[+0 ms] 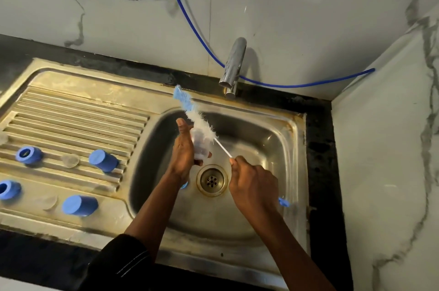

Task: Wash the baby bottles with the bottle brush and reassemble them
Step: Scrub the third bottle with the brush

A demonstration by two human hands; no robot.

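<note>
Over the sink basin [261, 195], my left hand [183, 150] holds a clear baby bottle [200, 145] upright, thumb up beside it. My right hand [251, 183] grips the handle of the bottle brush [194, 117]. Its white and blue bristles stick up past the bottle's far side, and the blue handle end pokes out below my hand. On the ribbed drainboard [71, 110] to the left lie two blue caps [103, 160] [79, 205], two blue collar rings [28, 154] [9, 189] and two clear teats [70, 160] [50, 202].
A chrome tap [231, 69] stands behind the basin, with no water running. A blue hose [297, 85] trails along the marble wall. The drain [212, 180] sits between my hands. A marble side wall closes off the right. Something small and blue [184, 185] shows under my left wrist.
</note>
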